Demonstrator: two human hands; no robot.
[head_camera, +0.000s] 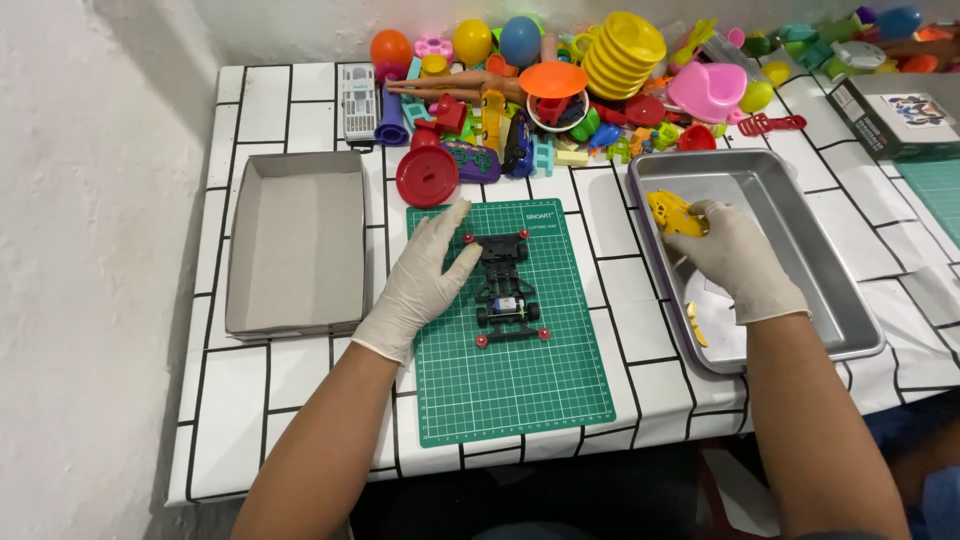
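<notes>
At the far left a shallow grey cardboard tray (295, 245) lies on the white tiled table (250, 400). Just right of it is a green cutting mat (510, 380), and the left hand (420, 285), in a pale glove, rests flat on the mat's left part with fingers spread wide, thumb touching the front of a small black toy car chassis (506, 285) with red rollers at its corners. The chassis sits in the upper middle of the mat. Further right, a metal baking tray (800, 250) holds the gloved right hand (735, 260), whose fingers are curled around a yellow plastic piece (672, 213), probably the car's body shell, though its shape is hard to read. A heap of colourful plastic toys (600, 80) lines the table's back edge
</notes>
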